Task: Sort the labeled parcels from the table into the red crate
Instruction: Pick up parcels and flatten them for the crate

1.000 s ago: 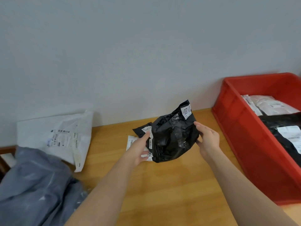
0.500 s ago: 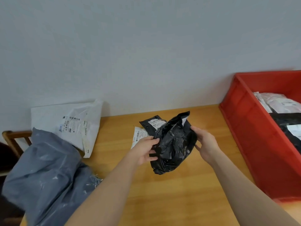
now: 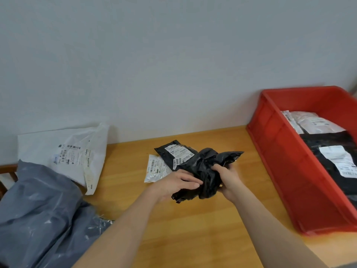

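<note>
A crumpled black plastic parcel is held low over the middle of the wooden table. My left hand grips its left side with fingers curled over the plastic. My right hand grips its right side, fingers dug into the folds. No label shows on the held parcel. Behind it lie a flat black parcel with a white label and a small white labelled parcel. The red crate stands at the right, with white and black labelled parcels inside.
A large white labelled parcel leans against the wall at the left. A big grey plastic bag lies over the table's left front. A wooden chair back shows at the far left. The grey wall runs behind the table.
The black parcel has been lowered and squeezed together between both hands; its label no longer shows. The view has shifted a little to the left.
</note>
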A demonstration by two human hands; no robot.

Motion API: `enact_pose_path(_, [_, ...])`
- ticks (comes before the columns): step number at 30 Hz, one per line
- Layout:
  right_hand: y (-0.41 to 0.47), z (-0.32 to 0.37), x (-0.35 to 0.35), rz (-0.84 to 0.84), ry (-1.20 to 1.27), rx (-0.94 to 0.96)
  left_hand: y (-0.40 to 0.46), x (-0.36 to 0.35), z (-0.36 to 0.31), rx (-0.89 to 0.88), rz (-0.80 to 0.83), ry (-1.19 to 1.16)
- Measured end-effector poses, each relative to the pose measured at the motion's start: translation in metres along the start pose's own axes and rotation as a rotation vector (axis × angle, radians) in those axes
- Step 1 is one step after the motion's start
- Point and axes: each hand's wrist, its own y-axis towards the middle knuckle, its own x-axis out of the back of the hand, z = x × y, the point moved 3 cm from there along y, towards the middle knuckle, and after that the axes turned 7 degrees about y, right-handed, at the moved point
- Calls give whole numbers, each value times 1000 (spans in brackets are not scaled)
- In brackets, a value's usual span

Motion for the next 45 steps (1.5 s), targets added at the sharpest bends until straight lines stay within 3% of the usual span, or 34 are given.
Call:
enact_pose_path(2, [-2,3,8,-14,58,28,-1,3,0,-9,-34,-81])
enact_pose_path(4, [-5,4,15,-20,119,30,2,11,1,-14,-257,-218])
enact_pose_path(6, [-9,4,22,-40,150,16,6,20,8,18,-503,-197])
enact_pose_path(7, [-11,4,25,-40,152,12,7,21,11,51,-538,-162])
enact_pose_path(12, [-13,-8,33,15,146,-46,5,2,19,159,-157,-257])
enact_pose_path(19, [-12,-18,42,83,5,-96,10,-16,21,138,-21,-101])
enact_pose_path(22, [-18,-23,36,205,-92,-120,12,-23,15,89,-42,-72])
enact_pose_path(25, [-18,-30,34,246,-34,-98,13,-25,9,58,-112,-128])
enact_pose_path(34, [-19,-23,57,-33,-58,79,5,-7,15,109,-304,-264])
enact_pose_path(41, [-14,-7,76,-365,-111,165,1,11,19,171,-538,-157])
enact_pose_path(45, [-17,4,73,-349,-172,223,2,5,12,196,-608,-302])
